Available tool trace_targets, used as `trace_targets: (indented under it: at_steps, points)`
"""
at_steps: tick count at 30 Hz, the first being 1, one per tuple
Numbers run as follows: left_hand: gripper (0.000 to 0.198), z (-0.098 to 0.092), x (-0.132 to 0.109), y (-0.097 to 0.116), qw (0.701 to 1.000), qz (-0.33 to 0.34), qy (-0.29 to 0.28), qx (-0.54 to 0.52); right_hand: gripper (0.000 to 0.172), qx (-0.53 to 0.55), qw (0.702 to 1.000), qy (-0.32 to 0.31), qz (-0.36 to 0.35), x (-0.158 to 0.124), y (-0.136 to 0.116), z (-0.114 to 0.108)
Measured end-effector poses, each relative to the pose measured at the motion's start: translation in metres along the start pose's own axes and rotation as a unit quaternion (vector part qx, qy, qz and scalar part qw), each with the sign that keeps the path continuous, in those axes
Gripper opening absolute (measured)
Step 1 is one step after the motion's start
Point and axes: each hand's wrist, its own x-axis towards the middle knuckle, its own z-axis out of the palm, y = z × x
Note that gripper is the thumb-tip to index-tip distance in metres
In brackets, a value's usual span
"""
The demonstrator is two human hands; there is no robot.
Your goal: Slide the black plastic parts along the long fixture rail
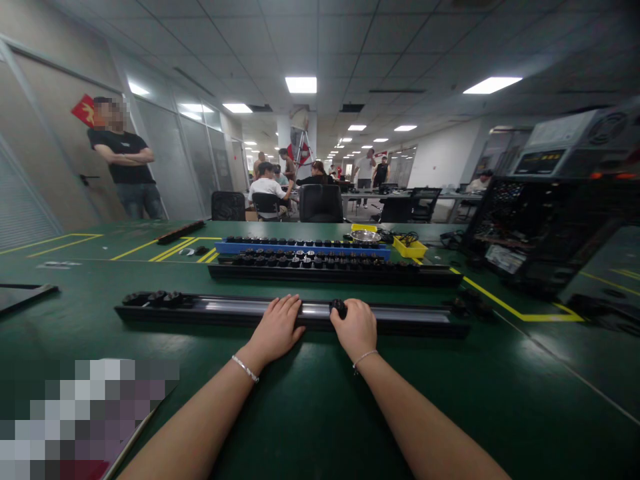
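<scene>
A long black channel rail (200,315) with a shiny strip along its inside lies across the green table. My left hand (277,328) rests on its middle, palm down, fingers stretched out over the rail and thumb apart. Just to the right, my right hand (358,327) pinches a small round black knob-like part (339,308) above the channel; its exact kind is unclear. Several similar black parts (159,298) sit at the rail's left end. More dark parts (470,305) lie by the right end.
Behind stand a second black rail (330,273) and a blue rail (235,248), both lined with black parts. A yellow tray (411,248) and a metal dish (365,236) are farther back. An opened computer case (520,227) stands right. A person (125,157) stands far left.
</scene>
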Motion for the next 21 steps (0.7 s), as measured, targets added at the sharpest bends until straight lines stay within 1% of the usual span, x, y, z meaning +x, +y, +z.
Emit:
trace_targets:
  at_steps: [12, 21]
  points:
    - [0.052, -0.001, 0.0, -0.001, 1.0, 0.004, -0.002, 0.003, 0.024, -0.002, 1.0, 0.01, 0.002, 0.002, 0.008, -0.002]
    - [0.051, -0.004, 0.0, -0.002, 1.0, -0.009, -0.011, -0.011, 0.022, 0.002, 1.0, 0.008, 0.009, 0.004, 0.013, -0.007]
